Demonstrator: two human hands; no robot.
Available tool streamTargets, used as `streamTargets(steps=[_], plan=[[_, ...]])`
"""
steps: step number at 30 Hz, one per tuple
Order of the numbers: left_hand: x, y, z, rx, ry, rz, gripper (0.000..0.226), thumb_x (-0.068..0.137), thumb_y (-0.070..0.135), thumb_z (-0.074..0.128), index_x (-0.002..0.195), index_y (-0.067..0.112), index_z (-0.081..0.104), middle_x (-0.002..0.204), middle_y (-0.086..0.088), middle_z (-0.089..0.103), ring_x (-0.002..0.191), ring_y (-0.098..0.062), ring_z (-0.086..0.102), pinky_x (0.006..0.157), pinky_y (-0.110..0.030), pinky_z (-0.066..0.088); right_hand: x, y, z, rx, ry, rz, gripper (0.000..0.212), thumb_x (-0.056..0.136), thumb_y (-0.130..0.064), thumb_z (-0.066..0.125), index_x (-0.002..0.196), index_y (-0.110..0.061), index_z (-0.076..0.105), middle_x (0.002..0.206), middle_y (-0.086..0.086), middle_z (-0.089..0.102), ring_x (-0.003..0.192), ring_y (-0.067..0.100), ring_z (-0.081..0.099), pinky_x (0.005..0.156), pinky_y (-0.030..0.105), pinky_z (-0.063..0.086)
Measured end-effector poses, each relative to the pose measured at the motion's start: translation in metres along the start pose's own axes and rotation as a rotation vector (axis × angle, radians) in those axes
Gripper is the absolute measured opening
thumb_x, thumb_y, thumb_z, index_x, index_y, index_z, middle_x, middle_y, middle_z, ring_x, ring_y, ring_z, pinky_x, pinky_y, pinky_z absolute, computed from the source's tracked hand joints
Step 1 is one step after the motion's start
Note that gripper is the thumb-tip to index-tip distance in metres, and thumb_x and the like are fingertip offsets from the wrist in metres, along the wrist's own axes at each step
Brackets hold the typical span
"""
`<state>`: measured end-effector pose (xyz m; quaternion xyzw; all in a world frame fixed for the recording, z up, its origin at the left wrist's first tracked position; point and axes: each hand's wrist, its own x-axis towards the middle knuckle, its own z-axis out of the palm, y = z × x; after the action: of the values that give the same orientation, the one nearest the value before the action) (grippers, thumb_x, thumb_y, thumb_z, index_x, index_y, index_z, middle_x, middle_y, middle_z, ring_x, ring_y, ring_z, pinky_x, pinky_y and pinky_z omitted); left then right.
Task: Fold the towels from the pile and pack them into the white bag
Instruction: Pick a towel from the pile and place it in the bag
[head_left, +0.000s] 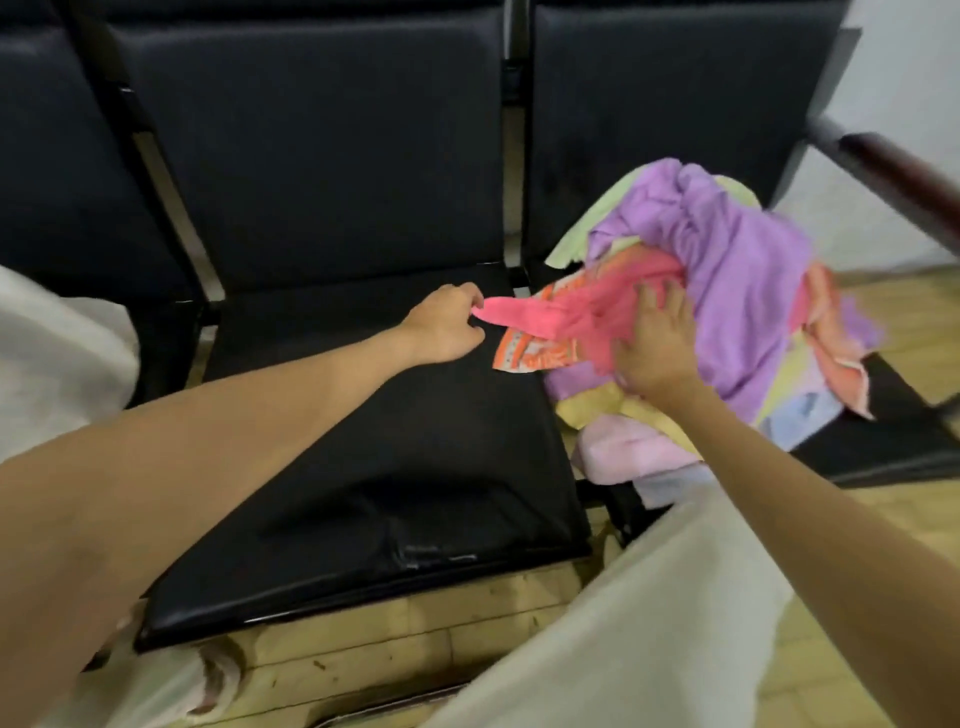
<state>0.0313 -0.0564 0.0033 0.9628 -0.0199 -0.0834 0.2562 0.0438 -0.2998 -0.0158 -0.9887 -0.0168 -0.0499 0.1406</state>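
Clearly, from the head view, the left hand (447, 325) pinches a corner of the pink towel (566, 312), whose length runs rightward into the pile (727, 291). The right hand (657, 345), nearer the pile, presses flat-fingered on the towel's far end.

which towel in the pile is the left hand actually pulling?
The bright pink towel with the orange patterned border. The left hand pinches its corner, stretching it over the black seat; the other towels are still heaped.
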Motion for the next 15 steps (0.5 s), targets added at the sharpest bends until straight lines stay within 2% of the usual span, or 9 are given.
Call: streamTargets(steps=[2, 6, 9, 10, 12, 13, 15], plan=[[0.017, 0.032, 0.010, 0.021, -0.043, 0.091, 0.040, 0.088, 0.015, 0.059, 0.127, 0.011, 0.051, 0.120, -0.009, 0.053, 0.105, -0.023, 0.056, 0.086, -0.033, 0.048, -0.002, 0.029, -0.005, 0.049, 0.077, 0.122, 0.079, 0.085, -0.022, 0.062, 0.147, 0.003, 0.018, 0.150, 0.033, 0.014, 0.142, 0.041, 0.012, 0.115, 0.042, 0.010], [0.051, 0.082, 0.013, 0.061, -0.089, 0.219, 0.038, 0.087, 0.013, 0.060, 0.125, 0.012, 0.053, 0.118, -0.013, 0.056, 0.102, -0.025, 0.057, 0.089, -0.040, 0.048, -0.001, 0.066, 0.002, 0.046, 0.147, 0.298, 0.100, 0.078, -0.042, 0.070, 0.149, 0.000, 0.012, 0.151, 0.033, 0.010, 0.143, 0.044, 0.008, 0.115, 0.046, 0.008], [0.074, 0.111, 0.013, 0.063, -0.065, 0.285, 0.035, 0.090, 0.011, 0.057, 0.124, 0.007, 0.055, 0.114, -0.010, 0.057, 0.101, -0.025, 0.058, 0.087, -0.034, 0.047, -0.002, 0.076, 0.006, 0.044, 0.158, 0.346, 0.102, 0.074, -0.043, 0.073, 0.149, -0.004, 0.017, 0.153, 0.031, 0.007, 0.141, 0.045, 0.011, 0.114, 0.048, 0.013], [0.082, 0.121, 0.014, 0.060, -0.065, 0.308, 0.033, 0.090, 0.011, 0.056, 0.123, 0.007, 0.056, 0.113, -0.009, 0.058, 0.100, -0.025, 0.058, 0.086, -0.031, 0.046, -0.001, 0.079, 0.006, 0.033, 0.184, 0.331, 0.093, 0.073, -0.041, 0.073, 0.144, -0.002, 0.027, 0.152, 0.029, 0.013, 0.138, 0.045, 0.019, 0.111, 0.049, 0.021], [0.099, 0.140, 0.017, 0.056, -0.075, 0.348, 0.030, 0.093, 0.013, 0.054, 0.122, 0.008, 0.057, 0.115, -0.011, 0.060, 0.097, -0.023, 0.057, 0.081, -0.024, 0.042, 0.003, 0.085, 0.002, 0.023, 0.252, 0.288, 0.059, 0.075, -0.035, 0.070, 0.122, -0.002, 0.053, 0.143, 0.024, 0.030, 0.126, 0.040, 0.035, 0.098, 0.045, 0.034], [0.107, 0.150, 0.018, 0.051, -0.086, 0.363, 0.028, 0.095, 0.016, 0.052, 0.121, 0.009, 0.058, 0.115, -0.010, 0.061, 0.095, -0.019, 0.055, 0.075, -0.020, 0.039, 0.006, 0.089, 0.000, 0.055, 0.286, 0.278, 0.042, 0.076, -0.031, 0.068, 0.107, -0.004, 0.062, 0.136, 0.021, 0.037, 0.120, 0.038, 0.040, 0.094, 0.043, 0.035], [0.123, 0.173, 0.021, -0.011, -0.093, 0.353, 0.027, 0.098, 0.020, 0.048, 0.118, 0.008, 0.061, 0.105, -0.007, 0.062, 0.091, -0.015, 0.051, 0.064, -0.020, 0.036, 0.010, 0.095, -0.004, 0.221, 0.346, 0.276, 0.023, 0.074, -0.026, 0.068, 0.086, -0.006, 0.068, 0.120, 0.018, 0.049, 0.111, 0.034, 0.045, 0.091, 0.038, 0.033]])
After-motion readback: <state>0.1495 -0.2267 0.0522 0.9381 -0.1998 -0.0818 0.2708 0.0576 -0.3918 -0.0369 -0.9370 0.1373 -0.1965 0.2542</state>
